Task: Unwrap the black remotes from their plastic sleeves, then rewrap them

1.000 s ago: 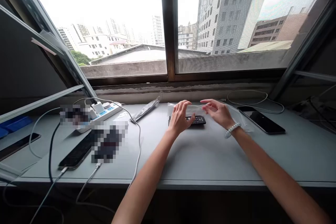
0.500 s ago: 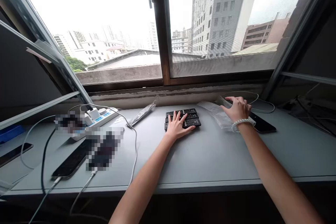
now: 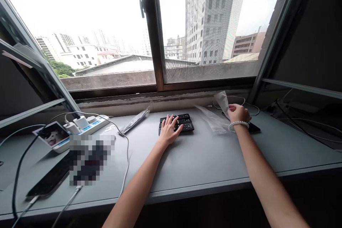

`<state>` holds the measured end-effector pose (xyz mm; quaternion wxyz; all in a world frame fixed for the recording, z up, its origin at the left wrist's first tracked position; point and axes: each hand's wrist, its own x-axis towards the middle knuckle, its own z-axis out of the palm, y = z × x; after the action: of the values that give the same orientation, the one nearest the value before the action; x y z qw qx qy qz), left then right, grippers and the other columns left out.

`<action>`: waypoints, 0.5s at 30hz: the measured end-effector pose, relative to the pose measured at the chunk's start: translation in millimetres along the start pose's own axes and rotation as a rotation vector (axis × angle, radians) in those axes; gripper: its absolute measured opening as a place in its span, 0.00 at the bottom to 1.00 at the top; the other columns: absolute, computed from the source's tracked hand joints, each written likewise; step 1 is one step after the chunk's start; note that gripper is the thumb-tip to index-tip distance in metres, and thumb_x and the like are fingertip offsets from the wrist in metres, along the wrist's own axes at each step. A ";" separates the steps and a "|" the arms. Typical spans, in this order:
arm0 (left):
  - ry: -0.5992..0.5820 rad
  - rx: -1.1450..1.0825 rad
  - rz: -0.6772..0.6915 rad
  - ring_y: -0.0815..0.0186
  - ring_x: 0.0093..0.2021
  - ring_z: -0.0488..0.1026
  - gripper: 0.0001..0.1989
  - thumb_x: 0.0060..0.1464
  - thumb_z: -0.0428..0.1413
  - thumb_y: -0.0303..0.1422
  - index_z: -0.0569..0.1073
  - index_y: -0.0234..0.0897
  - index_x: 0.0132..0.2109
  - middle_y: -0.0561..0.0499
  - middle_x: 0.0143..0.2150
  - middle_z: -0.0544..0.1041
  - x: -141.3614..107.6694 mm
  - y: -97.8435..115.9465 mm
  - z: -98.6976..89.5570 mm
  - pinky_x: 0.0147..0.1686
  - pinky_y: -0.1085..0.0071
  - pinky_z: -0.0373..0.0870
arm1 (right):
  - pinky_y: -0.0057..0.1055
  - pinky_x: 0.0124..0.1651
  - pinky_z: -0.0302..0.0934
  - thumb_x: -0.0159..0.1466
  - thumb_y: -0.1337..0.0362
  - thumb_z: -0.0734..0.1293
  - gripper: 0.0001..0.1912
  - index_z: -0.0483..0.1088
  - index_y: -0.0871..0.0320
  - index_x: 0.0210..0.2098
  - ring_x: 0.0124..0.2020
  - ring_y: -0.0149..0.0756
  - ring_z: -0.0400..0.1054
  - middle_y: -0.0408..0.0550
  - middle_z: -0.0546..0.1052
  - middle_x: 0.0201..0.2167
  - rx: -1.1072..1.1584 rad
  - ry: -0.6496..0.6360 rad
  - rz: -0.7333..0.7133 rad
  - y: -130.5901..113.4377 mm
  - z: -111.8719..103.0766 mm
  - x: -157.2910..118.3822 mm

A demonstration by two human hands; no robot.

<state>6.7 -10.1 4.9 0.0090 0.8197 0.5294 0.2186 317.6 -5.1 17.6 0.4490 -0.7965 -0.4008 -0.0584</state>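
Left hand spread open over three black remote controls, centre of frame.
Right of centre, the right hand pinches clear plastic wrapping; left of centre, a clear bag contains something long and dark.

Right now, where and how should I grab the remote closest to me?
The nearest remote is probably best taken by its right end, coming from the right: it lies flat and lengthwise across your view, and that end sticks out beyond your left hand. The next remote sits close behind, leaving little room at its far edge.
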 end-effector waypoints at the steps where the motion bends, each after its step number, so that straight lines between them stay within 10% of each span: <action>1: 0.012 0.005 -0.010 0.60 0.67 0.41 0.26 0.60 0.41 0.47 0.58 0.44 0.62 0.49 0.66 0.54 0.0 -0.1 -0.9 0.63 0.58 0.42 | 0.44 0.37 0.59 0.53 0.63 0.62 0.17 0.76 0.55 0.40 0.35 0.48 0.69 0.54 0.77 0.34 0.028 0.069 -0.019 -3.5 -4.5 -0.1; 5: 0.044 0.026 -0.027 0.60 0.67 0.42 0.25 0.60 0.41 0.46 0.60 0.43 0.61 0.48 0.65 0.55 1.0 -2.3 -0.8 0.63 0.58 0.42 | 0.40 0.36 0.60 0.57 0.59 0.60 0.19 0.75 0.55 0.44 0.35 0.45 0.69 0.54 0.77 0.38 0.111 0.173 -0.137 -20.6 -14.1 -2.5; 11: 0.054 0.039 -0.071 0.59 0.67 0.44 0.24 0.61 0.40 0.45 0.63 0.41 0.59 0.47 0.64 0.58 -2.1 -4.5 -1.5 0.63 0.59 0.43 | 0.44 0.45 0.59 0.53 0.58 0.65 0.22 0.73 0.56 0.47 0.45 0.49 0.68 0.54 0.75 0.43 -0.118 -0.473 -0.311 -27.6 13.3 -19.2; 15: 0.131 0.055 -0.120 0.60 0.67 0.44 0.23 0.62 0.39 0.43 0.64 0.40 0.58 0.47 0.63 0.59 -0.6 -4.7 -10.7 0.63 0.59 0.43 | 0.55 0.52 0.52 0.58 0.55 0.60 0.27 0.64 0.55 0.56 0.58 0.54 0.57 0.59 0.65 0.56 -0.135 -0.588 -0.380 -19.0 38.1 -34.3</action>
<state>-1.6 -10.9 13.2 -0.0350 0.7703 0.5828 0.2564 271.2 9.1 -7.7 0.2420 -0.7183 -0.6491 0.0642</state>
